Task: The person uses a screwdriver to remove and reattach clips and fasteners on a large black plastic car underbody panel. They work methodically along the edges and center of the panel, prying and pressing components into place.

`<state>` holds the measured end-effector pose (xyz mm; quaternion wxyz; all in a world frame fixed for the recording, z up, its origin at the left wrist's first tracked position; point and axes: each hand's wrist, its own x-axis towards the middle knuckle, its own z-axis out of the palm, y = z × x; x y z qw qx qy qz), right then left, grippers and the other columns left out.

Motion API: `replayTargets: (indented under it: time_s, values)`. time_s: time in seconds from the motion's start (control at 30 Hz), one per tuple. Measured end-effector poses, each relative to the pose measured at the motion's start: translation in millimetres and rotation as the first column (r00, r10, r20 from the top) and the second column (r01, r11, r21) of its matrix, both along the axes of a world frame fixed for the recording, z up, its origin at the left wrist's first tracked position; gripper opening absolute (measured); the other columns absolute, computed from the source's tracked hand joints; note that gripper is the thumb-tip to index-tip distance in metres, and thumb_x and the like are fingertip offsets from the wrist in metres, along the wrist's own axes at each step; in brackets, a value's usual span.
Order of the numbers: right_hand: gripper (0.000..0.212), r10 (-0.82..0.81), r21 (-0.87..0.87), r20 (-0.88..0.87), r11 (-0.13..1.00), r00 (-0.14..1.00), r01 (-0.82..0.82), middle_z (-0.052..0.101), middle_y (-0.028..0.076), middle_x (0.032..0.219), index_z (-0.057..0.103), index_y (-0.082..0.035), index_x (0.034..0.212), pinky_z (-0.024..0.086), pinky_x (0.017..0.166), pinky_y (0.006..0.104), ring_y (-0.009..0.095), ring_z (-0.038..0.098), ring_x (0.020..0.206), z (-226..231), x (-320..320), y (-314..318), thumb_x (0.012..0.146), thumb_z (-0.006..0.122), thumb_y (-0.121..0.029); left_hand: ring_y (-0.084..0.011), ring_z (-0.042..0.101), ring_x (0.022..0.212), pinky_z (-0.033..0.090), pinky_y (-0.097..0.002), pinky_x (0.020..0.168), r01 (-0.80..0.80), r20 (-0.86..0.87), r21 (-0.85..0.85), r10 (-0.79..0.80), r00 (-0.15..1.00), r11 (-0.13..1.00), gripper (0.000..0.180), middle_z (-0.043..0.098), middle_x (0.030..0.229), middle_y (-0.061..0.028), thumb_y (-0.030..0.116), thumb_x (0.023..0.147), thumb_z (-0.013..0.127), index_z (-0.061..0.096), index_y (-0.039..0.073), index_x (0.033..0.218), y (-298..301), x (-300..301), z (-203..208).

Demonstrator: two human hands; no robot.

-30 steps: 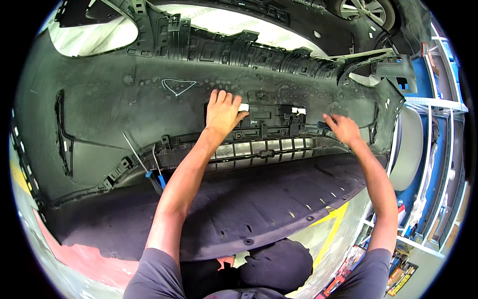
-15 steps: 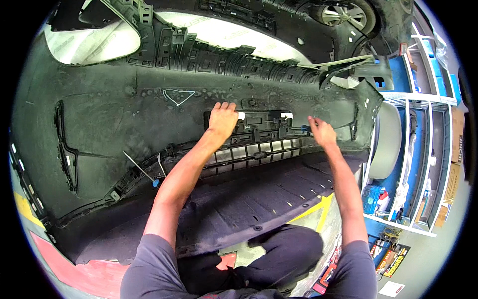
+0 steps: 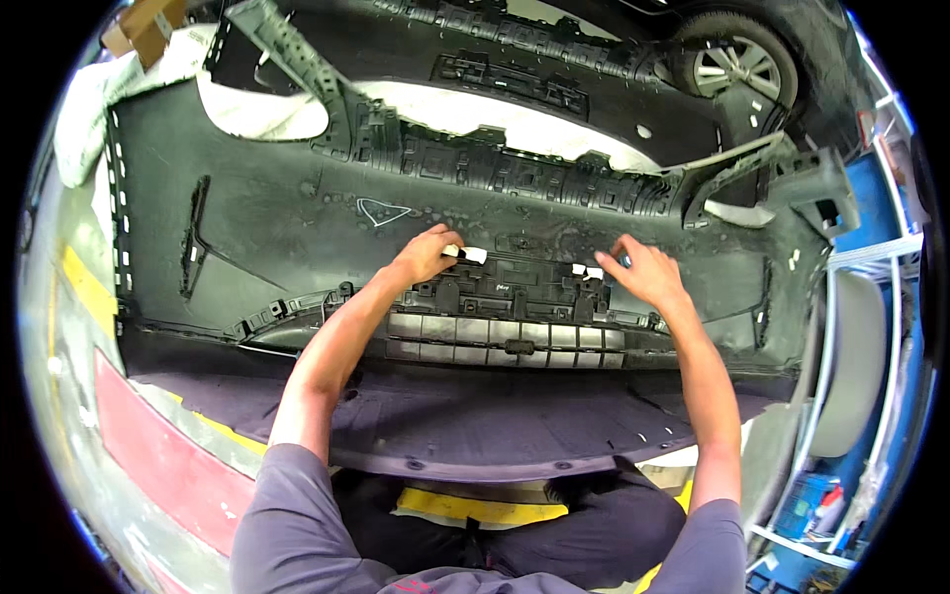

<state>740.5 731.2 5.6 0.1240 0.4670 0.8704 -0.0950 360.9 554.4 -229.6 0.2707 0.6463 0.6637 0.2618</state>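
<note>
In front of me lies a large black car bumper cover (image 3: 277, 188), its ribbed inner side turned up. A black mounting panel (image 3: 510, 280) sits at its middle, above a grid of grey rectangles (image 3: 465, 337). Two white tabs stand on the panel: a left tab (image 3: 475, 255) and a right tab (image 3: 588, 271). My left hand (image 3: 426, 255) is closed, with its fingertips at the left tab's outer end. Close beside the right tab is my right hand (image 3: 645, 271), fingers bent and thumb near the index finger. A small bluish bit shows between them, too small to name.
Behind lies another black bumper (image 3: 396, 54) with white sheeting (image 3: 426, 104) between. A car wheel (image 3: 737, 64) is at the far right. White-framed shelving (image 3: 876, 252) with blue surfaces stands on the right. A red floor patch (image 3: 163, 445) shows at the lower left.
The view has shifted, showing more of the bumper's left end. My left hand has moved to the left tab's outer end. The blue-ended rods by my left forearm no longer show.
</note>
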Motion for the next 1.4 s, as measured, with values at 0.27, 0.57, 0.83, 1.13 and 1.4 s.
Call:
replayTargets:
  time_s: [0.27, 0.57, 0.83, 1.13, 1.4]
  values:
    - [0.045, 0.365, -0.152, -0.142, 0.911, 0.920, -0.384, 0.081, 0.023, 0.110, 0.055, -0.007, 0.133, 0.057, 0.094, 0.0599, 0.045, 0.077, 0.108, -10.9, 40.7, 35.0, 0.108, 0.066, -0.043, -0.0412, 0.069, 0.117, 0.058, -0.0492, 0.099, -0.149, -0.209, -0.102, 0.126, 0.970, 0.984, 0.051, 0.067, 0.124, -0.0143, 0.008, 0.086, 0.087, 0.068, 0.012, 0.134, -16.7, 33.4, 34.0]
    - [0.066, 0.624, 0.005, -0.136, 0.777, 0.769, -0.630, 0.084, 0.011, 0.090, 0.073, -0.004, 0.131, 0.062, 0.075, 0.0447, 0.030, 0.083, 0.087, -19.1, 77.0, 53.7, 0.103, 0.070, -0.064, -0.0442, 0.072, 0.118, 0.060, -0.0519, 0.098, -0.296, -0.581, -0.213, 0.123, 0.805, 0.931, 0.038, 0.074, 0.128, -0.0185, 0.017, 0.101, 0.070, 0.071, 0.015, 0.138, -4.2, 129.9, 120.4]
    - [0.046, 0.606, 0.248, -0.500, 0.785, 0.619, -0.568, 0.073, 0.016, 0.115, 0.063, -0.007, 0.129, 0.065, 0.077, 0.0497, 0.033, 0.071, 0.116, -68.1, 121.1, 48.8, 0.099, 0.077, -0.039, -0.0351, 0.075, 0.124, 0.060, -0.0515, 0.105, 0.100, -0.390, -0.658, -0.452, 0.802, 0.746, 0.043, 0.080, 0.131, -0.0098, 0.044, 0.105, 0.068, 0.072, 0.021, 0.141, 127.3, 277.6, 150.6]
    - [0.039, 0.545, 0.314, -0.413, 0.837, 0.730, -0.448, 0.077, 0.013, 0.073, 0.071, -0.011, 0.119, 0.059, 0.060, 0.0482, 0.035, 0.079, 0.070, -56.7, 127.6, 18.5, 0.105, 0.071, -0.047, -0.0348, 0.074, 0.131, 0.060, -0.0530, 0.105, 0.101, -0.476, -0.702, -0.570, 0.669, 0.705, 0.055, 0.076, 0.145, -0.0149, 0.051, 0.105, 0.066, 0.073, 0.016, 0.145, 138.3, 274.9, 49.3]
    - [0.044, 0.558, 0.300, -0.329, 0.827, 0.762, -0.476, 0.080, 0.013, 0.087, 0.076, -0.015, 0.117, 0.062, 0.071, 0.0532, 0.036, 0.079, 0.079, -33.4, 110.8, 8.3, 0.095, 0.071, -0.052, -0.0397, 0.073, 0.129, 0.058, -0.0561, 0.107, 0.017, -0.235, -0.412, -0.125, 0.964, 0.911, 0.055, 0.078, 0.137, -0.0152, 0.049, 0.100, 0.074, 0.069, 0.024, 0.148, 84.8, 288.5, 33.1]
